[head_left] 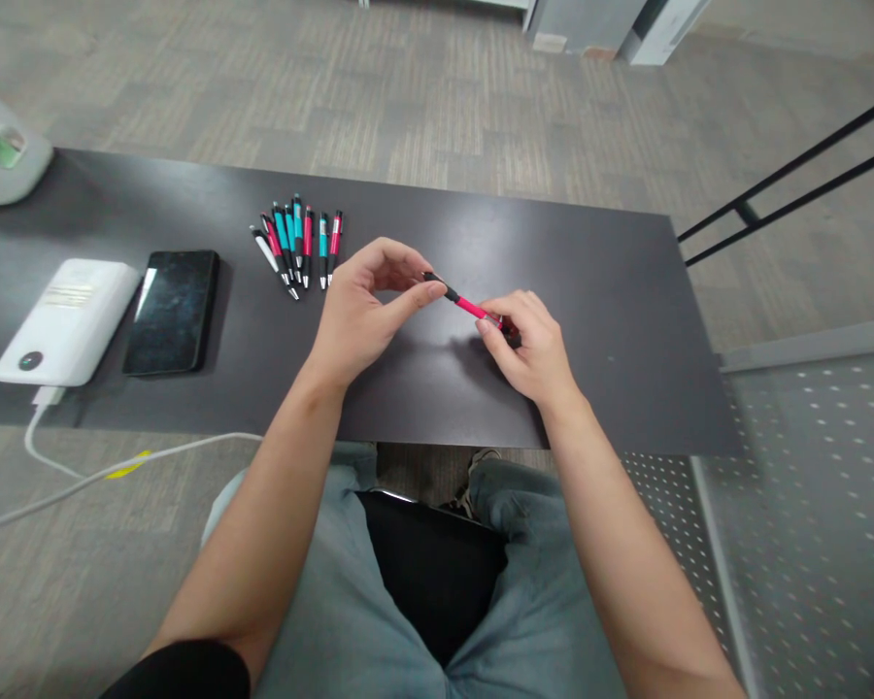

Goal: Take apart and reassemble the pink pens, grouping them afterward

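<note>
A pink pen [467,307] with a black grip end is held between both hands above the dark table [612,320]. My left hand [368,311] pinches the black tip end between thumb and forefinger. My right hand [528,345] is closed round the other end of the pen. Several more pens [300,245], pink, teal and white, lie side by side on the table just beyond my left hand.
A black phone [171,311] lies face up left of the pens, beside a white power bank [69,318] with a white cable [117,471] running off the front edge. A grey-white device [4,155] sits at the far left corner. A perforated metal panel [816,505] stands to the right.
</note>
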Action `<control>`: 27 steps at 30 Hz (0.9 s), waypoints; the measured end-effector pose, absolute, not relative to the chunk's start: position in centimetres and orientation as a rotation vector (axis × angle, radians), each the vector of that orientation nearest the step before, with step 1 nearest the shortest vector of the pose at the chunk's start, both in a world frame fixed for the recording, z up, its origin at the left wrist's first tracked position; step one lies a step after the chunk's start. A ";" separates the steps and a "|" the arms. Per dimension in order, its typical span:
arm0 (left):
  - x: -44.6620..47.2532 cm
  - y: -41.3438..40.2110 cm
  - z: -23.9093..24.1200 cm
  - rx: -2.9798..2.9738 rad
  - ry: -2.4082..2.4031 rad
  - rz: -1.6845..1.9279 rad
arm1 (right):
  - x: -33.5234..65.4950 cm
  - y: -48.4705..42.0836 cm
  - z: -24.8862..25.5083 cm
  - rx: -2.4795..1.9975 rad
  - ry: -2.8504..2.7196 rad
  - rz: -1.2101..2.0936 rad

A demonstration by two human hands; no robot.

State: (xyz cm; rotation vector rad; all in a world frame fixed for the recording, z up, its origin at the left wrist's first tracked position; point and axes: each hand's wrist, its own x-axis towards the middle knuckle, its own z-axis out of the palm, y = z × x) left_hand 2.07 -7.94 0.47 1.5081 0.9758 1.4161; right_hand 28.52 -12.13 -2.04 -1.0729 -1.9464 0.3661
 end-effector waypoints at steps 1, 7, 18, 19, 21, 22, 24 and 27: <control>2.0 -7.9 0.4 1.502 0.980 1.417 | 28.5 -12.2 -2.1 -1.074 -1.931 0.388; 2.0 -7.8 0.2 1.439 0.968 1.402 | 28.5 -12.3 -2.6 -1.063 -1.856 0.488; 1.9 -8.4 1.1 1.446 0.930 1.301 | 28.7 -12.1 -2.3 -1.150 -1.849 0.542; 2.0 -8.4 1.1 1.446 0.927 1.304 | 28.7 -12.1 -2.3 -1.145 -1.833 0.538; 2.0 -8.4 1.0 1.447 0.920 1.310 | 28.7 -12.1 -2.5 -1.141 -1.809 0.516; 2.0 -8.4 1.0 1.449 0.920 1.309 | 28.7 -12.1 -2.5 -1.144 -1.810 0.509; 2.0 -8.4 1.0 1.459 0.925 1.294 | 28.7 -12.1 -2.3 -1.154 -1.838 0.517; 2.0 -8.4 1.1 1.478 0.926 1.259 | 28.7 -12.2 -1.9 -1.172 -1.866 0.582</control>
